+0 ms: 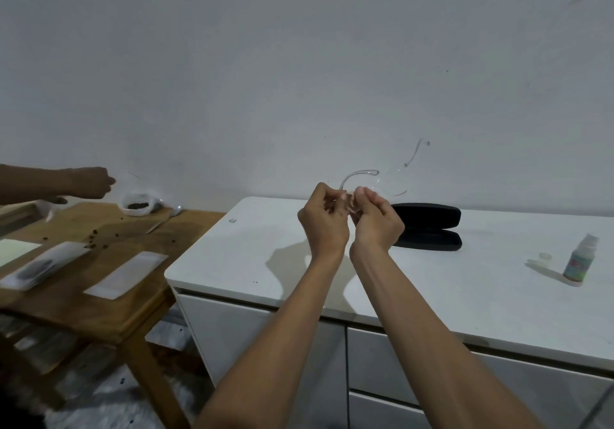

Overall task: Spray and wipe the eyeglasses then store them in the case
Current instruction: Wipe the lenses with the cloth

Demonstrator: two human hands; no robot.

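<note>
I hold clear-framed eyeglasses (392, 182) up above the white cabinet top (265, 249). My left hand (324, 221) and my right hand (377, 219) are pinched together on one lens; I cannot tell if a cloth is between the fingers. The other lens and a thin temple arm stick up to the right. Behind my right hand a black glasses case (428, 227) lies open on the cabinet. A small spray bottle (581, 259) stands at the right, with its clear cap (545, 256) beside it.
A wooden table (99, 295) stands left of the cabinet, with white packets, scattered dark bits, a small bowl (138, 204) and a spoon. Another person's hand (89, 182) reaches over that table. Cabinet drawers are below the top's front edge.
</note>
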